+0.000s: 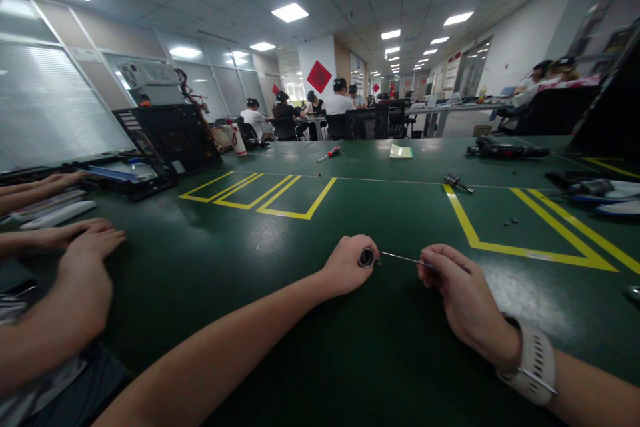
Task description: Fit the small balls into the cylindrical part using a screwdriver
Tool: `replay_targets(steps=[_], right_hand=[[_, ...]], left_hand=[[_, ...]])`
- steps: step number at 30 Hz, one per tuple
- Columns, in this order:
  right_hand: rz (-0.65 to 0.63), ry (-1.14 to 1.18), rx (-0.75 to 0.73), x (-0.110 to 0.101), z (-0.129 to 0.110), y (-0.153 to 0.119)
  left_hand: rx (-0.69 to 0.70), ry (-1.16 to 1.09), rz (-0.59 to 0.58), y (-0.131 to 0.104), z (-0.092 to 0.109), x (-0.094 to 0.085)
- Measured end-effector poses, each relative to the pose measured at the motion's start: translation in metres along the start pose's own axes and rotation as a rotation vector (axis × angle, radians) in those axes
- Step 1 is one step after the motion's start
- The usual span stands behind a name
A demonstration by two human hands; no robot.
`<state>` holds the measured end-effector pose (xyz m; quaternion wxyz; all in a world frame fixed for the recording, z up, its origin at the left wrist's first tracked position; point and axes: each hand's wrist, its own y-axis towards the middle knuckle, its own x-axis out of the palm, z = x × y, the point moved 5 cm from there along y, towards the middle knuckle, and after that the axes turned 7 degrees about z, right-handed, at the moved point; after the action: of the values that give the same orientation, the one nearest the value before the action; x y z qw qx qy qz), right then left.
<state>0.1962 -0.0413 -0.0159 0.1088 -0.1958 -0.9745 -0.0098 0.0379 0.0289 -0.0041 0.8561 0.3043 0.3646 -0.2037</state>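
Low over the green table, my left hand [347, 267] is closed around a dark cylindrical metal part [367, 257] whose round hollow end faces me. A tiny dark piece [378, 262] shows at the edge of that part; I cannot tell whether it is attached. To the right, my right hand [453, 283] pinches a thin metal rod tool [405, 257] between thumb and fingers. Its tip points left, close to the metal part; contact cannot be made out. My fingers hide the tool's other end.
Yellow tape outlines [540, 255] mark the green table [280, 293]. Farther off lie a small metal mechanism [457, 183], a red-handled screwdriver [330, 154], a notepad [401, 152] and a black power tool [507, 148]. Another person's hands [90, 247] rest at left, near a black computer case [173, 137].
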Motion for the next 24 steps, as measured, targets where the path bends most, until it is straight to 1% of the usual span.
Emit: replay_targets(steps=[3, 5, 6, 8, 12, 14, 17, 20, 22, 24], right_hand=[[-0.031, 0.077, -0.023, 0.001, -0.002, -0.002], [-0.076, 0.072, -0.070, 0.002, -0.005, -0.005], [-0.108, 0.034, -0.106, 0.003, -0.006, -0.007], [-0.177, -0.115, -0.188, 0.007, -0.009, -0.011], [-0.275, -0.465, -0.310, 0.015, -0.011, -0.019], [-0.294, -0.542, -0.352, 0.019, -0.013, -0.023], [-0.292, -0.572, -0.410, 0.022, -0.017, -0.027], [-0.299, -0.564, -0.396, 0.022, -0.018, -0.027], [-0.316, -0.540, -0.334, 0.021, -0.015, -0.024], [-0.329, -0.453, -0.243, 0.018, -0.011, -0.018]], left_hand=[[-0.003, -0.017, 0.041, 0.000, -0.002, -0.001], [-0.012, -0.013, 0.065, 0.001, -0.003, -0.002], [-0.015, 0.002, 0.076, 0.002, -0.004, -0.002], [0.000, 0.049, 0.082, 0.002, -0.003, -0.002], [0.087, 0.129, 0.057, 0.002, 0.003, -0.001], [0.123, 0.150, 0.054, 0.001, 0.005, -0.001], [0.155, 0.183, 0.031, 0.001, 0.008, -0.001], [0.176, 0.214, -0.013, 0.000, 0.011, 0.000], [0.184, 0.205, -0.024, 0.000, 0.012, 0.000], [0.178, 0.175, -0.018, -0.001, 0.012, 0.000]])
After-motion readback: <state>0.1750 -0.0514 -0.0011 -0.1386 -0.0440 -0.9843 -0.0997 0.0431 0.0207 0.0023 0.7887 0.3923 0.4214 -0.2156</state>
